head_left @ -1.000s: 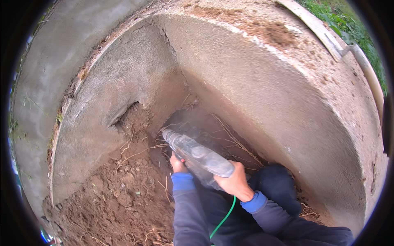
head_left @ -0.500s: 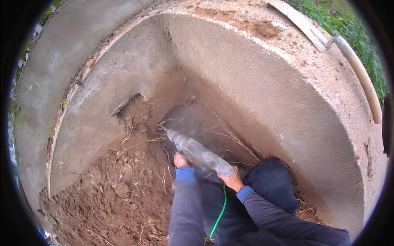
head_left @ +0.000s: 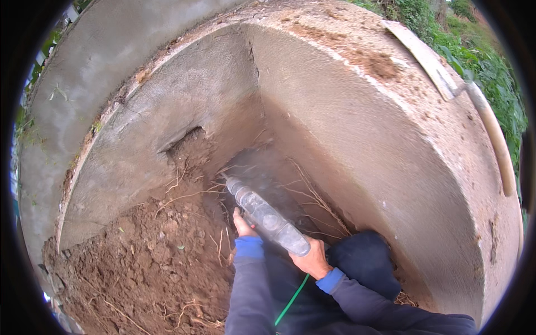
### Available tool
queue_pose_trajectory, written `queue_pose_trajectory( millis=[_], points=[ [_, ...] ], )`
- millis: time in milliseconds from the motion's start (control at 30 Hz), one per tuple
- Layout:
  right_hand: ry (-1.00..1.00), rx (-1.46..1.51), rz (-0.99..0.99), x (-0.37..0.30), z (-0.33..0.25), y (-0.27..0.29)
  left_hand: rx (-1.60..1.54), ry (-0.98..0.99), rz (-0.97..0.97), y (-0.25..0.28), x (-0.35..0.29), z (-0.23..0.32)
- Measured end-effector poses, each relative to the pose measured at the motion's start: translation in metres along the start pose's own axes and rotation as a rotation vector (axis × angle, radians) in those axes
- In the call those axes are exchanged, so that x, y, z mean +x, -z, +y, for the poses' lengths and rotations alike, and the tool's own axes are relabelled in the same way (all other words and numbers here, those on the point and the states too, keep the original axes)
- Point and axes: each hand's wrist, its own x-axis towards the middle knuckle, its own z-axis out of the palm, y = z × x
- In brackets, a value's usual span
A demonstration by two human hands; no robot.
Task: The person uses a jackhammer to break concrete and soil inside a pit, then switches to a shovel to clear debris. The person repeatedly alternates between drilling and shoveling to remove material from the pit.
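A dusty grey rotary hammer (head_left: 271,219) points up and to the left, its bit against the soil and roots near the pit's corner. My right hand (head_left: 314,259) is closed around its rear grip. At the tool's left side, lower down, my left hand (head_left: 244,224) curls against it with the thumb raised; the body partly hides what those fingers hold. A green cord (head_left: 291,301) runs down from the back of the tool. Haze blurs the dark ground around the bit, and the bit's tip is hard to make out.
Concrete walls (head_left: 357,145) meet in a corner ahead. Loose brown soil (head_left: 151,262) with roots is heaped at left, and long thin roots (head_left: 318,195) lie along the right wall. On the ledge rests a spade (head_left: 491,131) with a wooden handle. My dark-clothed knee (head_left: 365,262) is close by.
The view has shifted slightly, so the walls and spade sit lower. My left thumb now stands up beside the tool. Both hands stay at the rotary hammer.
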Motion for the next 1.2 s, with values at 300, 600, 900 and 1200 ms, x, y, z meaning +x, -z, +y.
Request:
queue_pose_trajectory(
  millis=[300,600,900,1200],
  points=[
    [-0.096,0.121,-0.007,-0.016,0.086,-0.03,0.197,-0.022,-0.053,-0.011,-0.013,-0.008],
    [-0.175,0.1,-0.052,-0.019,0.097,-0.03,0.737,-0.308,0.143,-0.014,-0.01,-0.026],
    [-0.106,-0.003,0.046,-0.024,0.053,-0.02,0.307,-0.143,0.006,-0.016,-0.032,-0.006],
    [-0.439,-0.006,0.023,-0.056,0.06,-0.027,0.366,0.006,0.051,-0.004,-0.062,-0.016]
  ],
)
